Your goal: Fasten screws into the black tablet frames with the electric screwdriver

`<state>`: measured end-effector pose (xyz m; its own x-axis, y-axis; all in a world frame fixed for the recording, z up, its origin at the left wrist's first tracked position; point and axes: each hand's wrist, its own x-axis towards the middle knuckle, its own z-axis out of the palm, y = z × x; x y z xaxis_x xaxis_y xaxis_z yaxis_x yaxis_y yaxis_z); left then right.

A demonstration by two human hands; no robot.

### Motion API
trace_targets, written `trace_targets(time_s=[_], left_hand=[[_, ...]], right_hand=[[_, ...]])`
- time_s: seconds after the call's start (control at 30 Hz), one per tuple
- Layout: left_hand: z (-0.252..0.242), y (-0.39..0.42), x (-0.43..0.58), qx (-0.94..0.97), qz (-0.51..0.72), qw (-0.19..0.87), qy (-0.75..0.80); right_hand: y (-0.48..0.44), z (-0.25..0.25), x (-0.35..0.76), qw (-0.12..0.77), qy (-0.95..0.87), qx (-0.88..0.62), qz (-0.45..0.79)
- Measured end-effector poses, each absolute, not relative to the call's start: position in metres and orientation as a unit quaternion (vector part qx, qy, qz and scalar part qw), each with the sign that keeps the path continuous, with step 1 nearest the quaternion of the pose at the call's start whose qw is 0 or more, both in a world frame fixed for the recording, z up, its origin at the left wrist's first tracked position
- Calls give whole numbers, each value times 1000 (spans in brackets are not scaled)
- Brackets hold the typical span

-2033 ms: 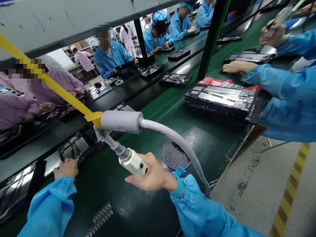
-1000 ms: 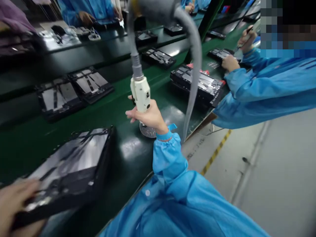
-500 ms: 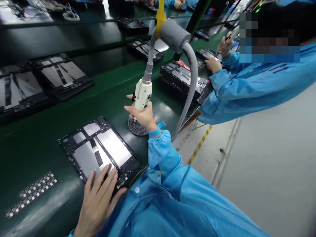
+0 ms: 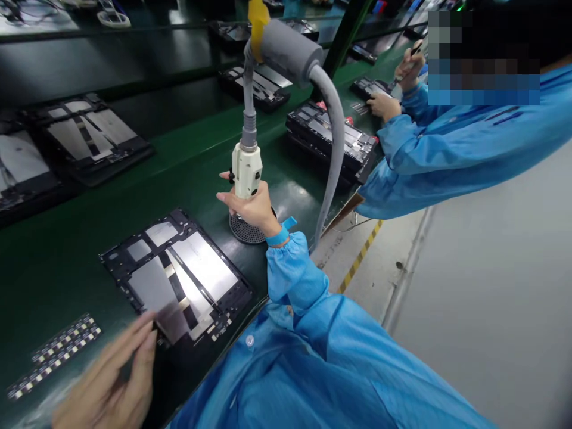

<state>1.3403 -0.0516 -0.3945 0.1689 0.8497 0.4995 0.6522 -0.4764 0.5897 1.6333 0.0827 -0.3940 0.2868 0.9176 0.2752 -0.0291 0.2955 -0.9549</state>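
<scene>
My right hand (image 4: 254, 207) is wrapped round the white body of an electric screwdriver (image 4: 246, 170), its grey cable rising from the top. The tool stands upright over a round, perforated black disc (image 4: 245, 231); its tip is mostly hidden by my hand. In front of me lies an opened tablet (image 4: 206, 262), its silver battery panels and black flex strips exposed. My left hand (image 4: 114, 381), blurred, has its fingers stretched out near the tablet's lower left edge. Whether the fingertips touch it, I cannot tell.
Strips of small parts (image 4: 56, 351) lie at left on the green bench. More opened tablets (image 4: 89, 134) stand behind, and a stack of tablets (image 4: 330, 137) sits to the right. A co-worker's blue sleeve (image 4: 429, 155) reaches in at right. The thick grey cable (image 4: 335, 131) arches beside my right hand.
My left hand has lifted off the tablet's lower edge and moved left and down. My right hand stays at the disc with the screwdriver. The view has shifted slightly.
</scene>
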Motion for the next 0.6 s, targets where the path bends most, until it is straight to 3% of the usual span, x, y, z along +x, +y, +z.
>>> trace_targets(time_s=[0.1,0.27,0.37,0.6], left_hand=[[-397,-38,1320,679,380,114,618],[-395,-8,1299,468,371,373,710],[-393,6,1300,450,346,460,683],[-405,28,1305,530,333,440,643]], right_hand=[[76,-381,1626,665,-474,-467,339],[61,-337,1590,662,-505,-424,356],[54,-316,1554,625,-525,-394,423],[53,-313,1491,581,-552,-315,508]])
